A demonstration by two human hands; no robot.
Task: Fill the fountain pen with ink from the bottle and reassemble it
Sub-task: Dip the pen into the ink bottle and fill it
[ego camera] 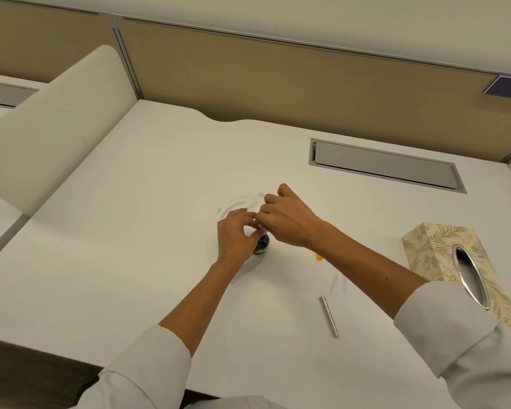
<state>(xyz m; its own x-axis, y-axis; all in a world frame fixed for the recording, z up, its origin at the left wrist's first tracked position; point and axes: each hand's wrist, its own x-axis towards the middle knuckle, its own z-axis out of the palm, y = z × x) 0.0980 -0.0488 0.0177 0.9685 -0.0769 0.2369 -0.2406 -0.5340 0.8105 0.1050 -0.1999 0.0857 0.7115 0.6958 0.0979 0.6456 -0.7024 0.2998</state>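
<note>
The counter (160,202) is carrying everything; the tissue box (443,255) is sitting well to the right of the right hand (289,222); the left hand (236,234) is grasping the ink bottle (262,244), probably steadying it; the right hand is pinching something hidden at the bottle's mouth; the metal pen barrel (329,316) is lying apart, nearer the person, likely awaiting reassembly.

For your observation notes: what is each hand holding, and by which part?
The left hand steadies the ink bottle by its side. The right hand pinches something small over the bottle's mouth; what it is cannot be told.
</note>
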